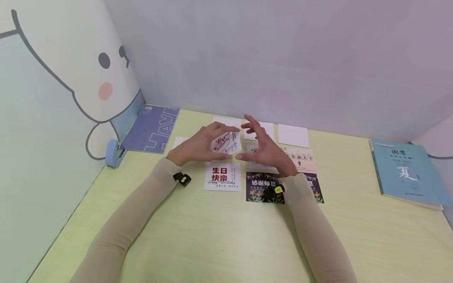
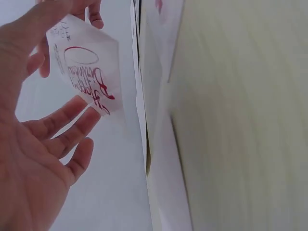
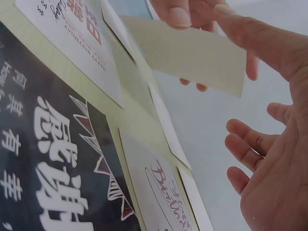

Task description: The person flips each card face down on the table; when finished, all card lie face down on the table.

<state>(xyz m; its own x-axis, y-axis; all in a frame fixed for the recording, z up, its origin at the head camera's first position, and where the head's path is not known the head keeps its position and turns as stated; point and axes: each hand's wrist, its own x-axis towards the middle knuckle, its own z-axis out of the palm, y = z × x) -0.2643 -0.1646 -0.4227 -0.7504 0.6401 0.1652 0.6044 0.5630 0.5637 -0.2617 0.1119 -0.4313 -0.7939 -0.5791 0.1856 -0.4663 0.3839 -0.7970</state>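
Observation:
My left hand (image 1: 201, 143) holds a white birthday card (image 1: 226, 142) with red script lettering, pinched between thumb and fingers and raised off the table. Its printed face shows in the left wrist view, while a plain cream side of the card (image 3: 192, 55) shows in the right wrist view. Facing it, my right hand (image 1: 263, 147) has its fingers spread and loosely bent, its thumb close to the card's edge; whether they touch I cannot tell. Under the hands lie a white card with red characters (image 1: 222, 177), dark floral cards (image 1: 255, 192) and a peach card (image 1: 306, 159).
Blank white cards (image 1: 293, 135) line the back of the table by the wall. A purple spiral notebook (image 1: 152, 129) lies at the back left, with a blue stapler (image 1: 113, 153) beside it. On the right is a blue book (image 1: 407, 173).

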